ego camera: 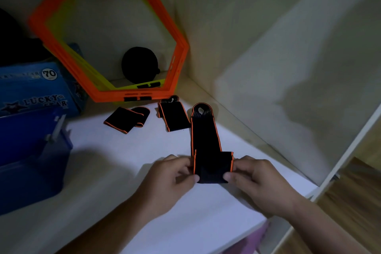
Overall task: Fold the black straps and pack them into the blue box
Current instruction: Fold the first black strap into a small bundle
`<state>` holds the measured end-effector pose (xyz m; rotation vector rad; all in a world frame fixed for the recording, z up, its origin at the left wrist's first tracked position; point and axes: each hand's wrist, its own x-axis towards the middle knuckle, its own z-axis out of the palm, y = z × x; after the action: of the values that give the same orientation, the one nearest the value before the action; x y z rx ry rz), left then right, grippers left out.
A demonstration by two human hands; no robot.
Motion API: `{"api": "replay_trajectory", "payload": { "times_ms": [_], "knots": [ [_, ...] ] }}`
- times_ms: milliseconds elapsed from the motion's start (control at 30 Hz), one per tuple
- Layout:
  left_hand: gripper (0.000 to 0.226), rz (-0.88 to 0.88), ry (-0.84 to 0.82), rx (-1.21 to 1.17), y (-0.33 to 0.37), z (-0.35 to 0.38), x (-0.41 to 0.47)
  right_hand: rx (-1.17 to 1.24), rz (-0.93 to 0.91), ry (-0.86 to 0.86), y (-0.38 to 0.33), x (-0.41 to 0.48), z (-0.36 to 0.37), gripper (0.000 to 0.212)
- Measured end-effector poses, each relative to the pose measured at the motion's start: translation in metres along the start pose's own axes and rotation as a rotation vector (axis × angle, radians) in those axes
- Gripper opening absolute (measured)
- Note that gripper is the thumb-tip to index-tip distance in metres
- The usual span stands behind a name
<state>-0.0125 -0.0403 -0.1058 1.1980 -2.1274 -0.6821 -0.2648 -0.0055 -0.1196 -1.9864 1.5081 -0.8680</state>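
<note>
Your left hand and right hand each have a grip clamped on opposite edges of the near fold of a black strap, thumb over fingertips, on the white surface. The strap's far looped end lies flat, pointing away from you. Two more straps, the middle strap and the left strap, lie beyond, apparently already folded. The blue box stands open at left, well apart. To fold cleanly, keep the orange-trimmed edges lined up, roll the fold evenly towards the loop, and press flat so the bundle stays compact for packing.
</note>
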Motion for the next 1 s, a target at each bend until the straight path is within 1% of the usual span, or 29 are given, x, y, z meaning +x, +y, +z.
{"api": "replay_trajectory", "payload": {
  "times_ms": [133, 233, 333, 433, 467, 533, 667, 700, 800, 833, 900, 967, 1000],
  "knots": [
    [0.016, -0.210, -0.005, -0.188, 0.007, 0.002, 0.007, 0.153, 0.078, 0.019, -0.005, 0.010, 0.001, 0.015],
    [0.019, -0.249, 0.022, -0.205, 0.010, 0.004, 0.009, 0.144, 0.131, 0.047, -0.007, 0.016, 0.003, 0.019],
    [0.024, -0.269, 0.043, -0.181, 0.010, 0.004, 0.012, 0.119, 0.178, 0.071, -0.009, 0.021, 0.005, 0.016],
    [0.045, -0.255, 0.051, -0.117, 0.011, 0.001, 0.015, 0.095, 0.206, 0.122, -0.011, 0.023, 0.009, 0.009],
    [0.046, -0.240, 0.041, -0.103, 0.012, -0.001, 0.016, 0.075, 0.213, 0.147, -0.010, 0.024, 0.011, 0.007],
    [0.040, -0.193, 0.016, -0.068, 0.013, -0.002, 0.016, 0.026, 0.225, 0.193, -0.011, 0.024, 0.014, 0.002],
    [0.014, -0.064, -0.020, 0.097, 0.002, 0.002, 0.018, -0.114, 0.207, 0.262, -0.009, 0.024, 0.014, 0.023],
    [0.013, -0.020, -0.025, 0.156, 0.000, 0.002, 0.018, -0.135, 0.191, 0.263, -0.008, 0.024, 0.014, 0.024],
    [0.028, 0.184, -0.059, 0.357, -0.006, 0.000, 0.018, -0.167, 0.121, 0.252, -0.003, 0.025, 0.013, 0.021],
    [0.028, 0.239, -0.070, 0.404, -0.007, -0.001, 0.019, -0.164, 0.089, 0.248, -0.001, 0.026, 0.013, 0.019],
    [0.021, 0.333, -0.078, 0.446, -0.009, -0.001, 0.021, -0.165, 0.000, 0.219, 0.005, 0.027, 0.011, 0.016],
    [0.017, 0.399, -0.100, 0.453, -0.010, 0.003, 0.023, -0.168, -0.111, 0.144, 0.010, 0.028, 0.007, 0.017],
    [0.019, 0.401, -0.125, 0.438, -0.011, 0.004, 0.024, -0.169, -0.158, 0.088, 0.012, 0.027, 0.004, 0.021]
  ]
}}
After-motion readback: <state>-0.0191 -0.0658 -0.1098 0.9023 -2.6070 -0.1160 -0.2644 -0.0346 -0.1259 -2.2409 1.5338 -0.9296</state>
